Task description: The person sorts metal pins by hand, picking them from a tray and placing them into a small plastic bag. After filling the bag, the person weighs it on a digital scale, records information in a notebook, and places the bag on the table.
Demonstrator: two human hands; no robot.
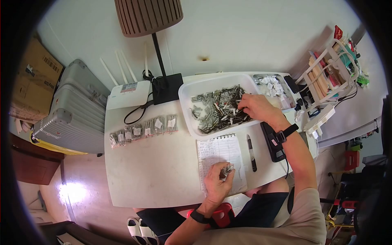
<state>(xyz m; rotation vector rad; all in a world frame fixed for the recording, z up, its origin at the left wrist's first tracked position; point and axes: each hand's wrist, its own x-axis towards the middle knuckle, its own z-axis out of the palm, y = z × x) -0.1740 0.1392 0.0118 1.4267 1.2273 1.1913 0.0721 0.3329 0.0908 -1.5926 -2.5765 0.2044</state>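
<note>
The big white tub [187, 102] sits on the table [155, 175], near the wall. Lots of thin, shiny bits [218, 108] lie in it in a messy pile. The right hand [259, 108] reaches over the tub's right side. Its fingers are bent down into the pile, and I cannot tell if they have hold of any bits.

The left hand [216, 181] is below the tub, over the pad [210, 151]. Its fingers and thumb are curled closed around a small, shiny bunch [228, 169], too small to see well.

The pad lies just below the tub, with writing on its page. The pen [251, 153] is right of the pad, and a black box [271, 143] is under the right arm, below the tub's right end. Left of the tub is a row of little clear bags [137, 131] with white tags. Right of the tub, a tray [292, 107] holds small white bits [272, 86]. The lamp [149, 14] stands up and left of the tub, beside a white box with sticks [129, 92].
</note>
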